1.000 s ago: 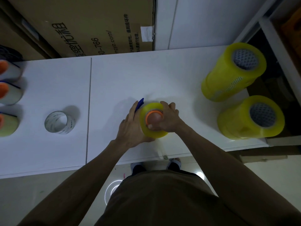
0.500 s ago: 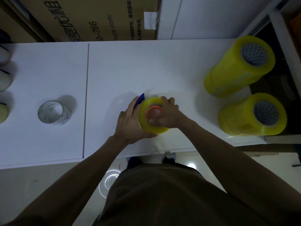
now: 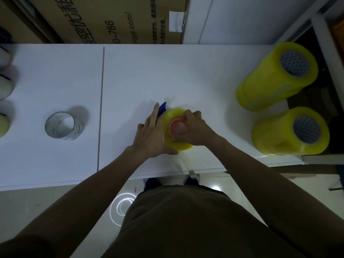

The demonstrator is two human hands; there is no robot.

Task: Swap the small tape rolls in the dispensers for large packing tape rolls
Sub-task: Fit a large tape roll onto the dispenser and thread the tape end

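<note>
Both hands worked at one spot near the front edge of the white table (image 3: pixel 167 71). Left hand (image 3: pixel 151 135) lay with its fingers fairly straight against the left side of a yellow packing tape roll (image 3: pixel 178 145), steadying it, with its fingertips alongside a blue dispenser part (image 3: pixel 162 108) that stuck out behind the roll. Right hand (image 3: pixel 193 130) was curled over the top of the same roll, its fingers gripping at an orange hub (image 3: pixel 172 122) set in the roll's centre; how far the hub sat into the core could not be told under the fingers. The roll stood upright on the table between the two hands.

To the right, well apart, two tall stacks of yellow tape rolls (image 3: pixel 268 84) and (image 3: pixel 279 135) stood near the table's right edge. On the left half lay a small clear tape roll (image 3: pixel 63 125), on its own. Several blurred rolls (image 3: pixel 3 88) sat at the far left edge. A cardboard box (image 3: pixel 111 19) leaned behind the table.
</note>
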